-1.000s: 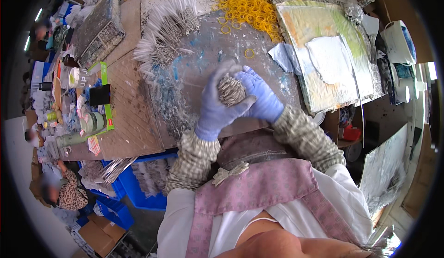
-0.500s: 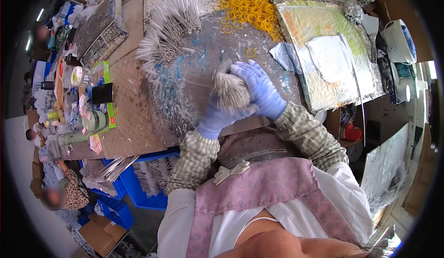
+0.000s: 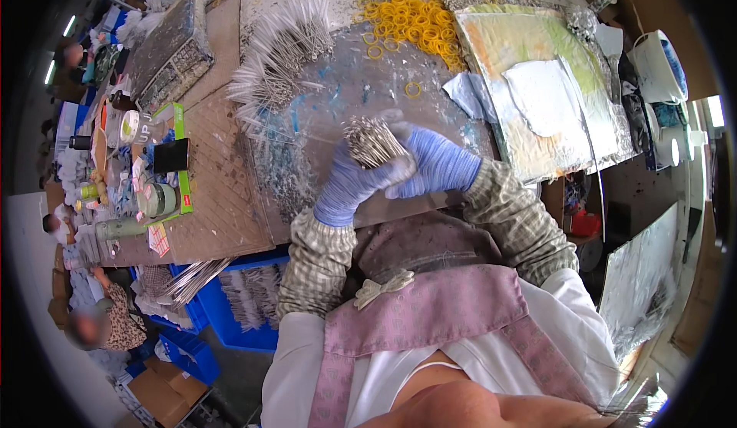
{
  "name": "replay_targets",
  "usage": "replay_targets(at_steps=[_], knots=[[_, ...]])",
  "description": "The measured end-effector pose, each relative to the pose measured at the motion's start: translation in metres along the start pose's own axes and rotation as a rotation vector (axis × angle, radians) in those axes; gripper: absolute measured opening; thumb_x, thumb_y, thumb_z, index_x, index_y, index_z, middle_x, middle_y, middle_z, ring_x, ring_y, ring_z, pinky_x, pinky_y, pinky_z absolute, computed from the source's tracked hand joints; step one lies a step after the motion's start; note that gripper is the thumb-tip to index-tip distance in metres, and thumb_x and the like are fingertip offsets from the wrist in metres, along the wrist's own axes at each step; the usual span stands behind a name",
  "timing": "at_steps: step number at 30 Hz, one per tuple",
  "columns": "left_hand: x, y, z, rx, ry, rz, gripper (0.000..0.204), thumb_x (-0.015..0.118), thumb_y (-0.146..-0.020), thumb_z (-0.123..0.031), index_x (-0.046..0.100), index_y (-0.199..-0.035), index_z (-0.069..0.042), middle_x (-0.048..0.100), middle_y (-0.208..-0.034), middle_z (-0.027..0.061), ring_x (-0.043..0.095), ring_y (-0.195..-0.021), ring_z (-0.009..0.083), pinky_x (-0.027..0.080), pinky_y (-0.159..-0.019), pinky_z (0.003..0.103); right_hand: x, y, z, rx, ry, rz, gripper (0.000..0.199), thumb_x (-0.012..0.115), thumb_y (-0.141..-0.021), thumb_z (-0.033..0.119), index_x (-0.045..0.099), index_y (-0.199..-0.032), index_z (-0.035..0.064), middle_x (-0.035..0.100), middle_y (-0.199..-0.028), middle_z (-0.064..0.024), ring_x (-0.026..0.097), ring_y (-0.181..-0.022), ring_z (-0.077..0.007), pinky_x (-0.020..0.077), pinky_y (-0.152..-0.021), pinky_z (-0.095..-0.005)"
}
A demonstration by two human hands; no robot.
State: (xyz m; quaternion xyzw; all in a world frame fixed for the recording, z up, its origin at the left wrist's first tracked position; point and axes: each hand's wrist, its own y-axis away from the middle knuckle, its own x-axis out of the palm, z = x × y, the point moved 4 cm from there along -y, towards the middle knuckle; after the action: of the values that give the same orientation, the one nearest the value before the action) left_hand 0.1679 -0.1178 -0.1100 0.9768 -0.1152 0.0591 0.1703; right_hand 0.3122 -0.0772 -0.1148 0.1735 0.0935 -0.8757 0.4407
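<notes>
A bundle of thin wire-stemmed brushes (image 3: 373,142) stands in front of my body, just above the table, its metal ends showing on top. My left hand (image 3: 347,185), in a blue glove, is closed round its left and near side. On the right, my gloved right hand (image 3: 439,159) cups the same bundle, its fingers partly hidden behind it. Loose white-bristled brushes (image 3: 282,53) lie in a fanned pile at the far left of the worktop. Beyond my hands is a single yellow rubber band (image 3: 413,89), and farther back a heap of yellow rubber bands (image 3: 418,23).
A paint-stained board with white sheets (image 3: 541,94) lies to the right. At left are a phone (image 3: 170,155), jars and a green-edged tray. Below the table edge, a blue crate (image 3: 249,337) holds grey brushes. Other people (image 3: 123,309) are at the far left.
The bundle has shifted slightly and turned in my hands; its metal ends show more clearly now. My right hand has come lower, along the bundle's side.
</notes>
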Motion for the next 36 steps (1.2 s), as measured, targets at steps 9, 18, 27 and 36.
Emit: replay_targets(at_steps=[9, 18, 27, 36], knots=[[-0.006, -0.02, 0.032, 0.606, -0.121, -0.264, 0.089, 0.091, -0.068, -0.043, 0.051, -0.136, -0.001, 0.054, -0.137, 0.0116, 0.051, -0.128, 0.025, 0.044, -0.107, 0.038, 0.017, 0.0, -0.029, -0.099, 0.422, -0.401, 0.117, 0.088, -0.058, 0.058, 0.038, -0.146, -0.001, 0.049, -0.139, -0.0236, 0.048, -0.131, -0.0397, 0.0327, -0.114, -0.0478], [-0.027, -0.004, 0.008, 0.495, 0.02, -0.148, 0.075, 0.073, -0.086, -0.058, 0.053, -0.13, -0.001, 0.064, -0.122, 0.0101, 0.061, -0.114, 0.0185, 0.05, -0.099, 0.036, -0.015, -0.007, 0.014, -0.162, 0.383, -0.365, 0.095, 0.093, -0.061, 0.048, 0.05, -0.134, 0.0037, 0.056, -0.129, -0.0202, 0.057, -0.121, -0.0371, 0.0477, -0.097, -0.0428], [-0.002, -0.021, 0.009, 0.336, 0.111, 0.078, 0.076, 0.083, -0.082, -0.038, 0.049, -0.137, 0.001, 0.069, -0.101, 0.007, 0.068, -0.091, 0.0186, 0.056, -0.086, 0.032, -0.008, -0.014, -0.022, -0.072, -0.233, -0.052, 0.097, 0.088, -0.064, 0.053, 0.049, -0.137, 0.0018, 0.061, -0.126, -0.0207, 0.055, -0.119, -0.0428, 0.0419, -0.104, -0.0463], [-0.002, -0.024, 0.019, 0.728, -0.365, -0.301, 0.104, 0.093, -0.067, -0.036, 0.035, -0.146, -0.002, 0.061, -0.128, 0.0128, 0.058, -0.12, 0.0228, 0.049, -0.102, 0.036, 0.024, -0.007, -0.054, -0.034, 0.717, -0.314, 0.118, 0.085, -0.063, 0.057, 0.03, -0.15, -0.0008, 0.044, -0.147, -0.0196, 0.038, -0.142, -0.0368, 0.0176, -0.121, -0.0516]])
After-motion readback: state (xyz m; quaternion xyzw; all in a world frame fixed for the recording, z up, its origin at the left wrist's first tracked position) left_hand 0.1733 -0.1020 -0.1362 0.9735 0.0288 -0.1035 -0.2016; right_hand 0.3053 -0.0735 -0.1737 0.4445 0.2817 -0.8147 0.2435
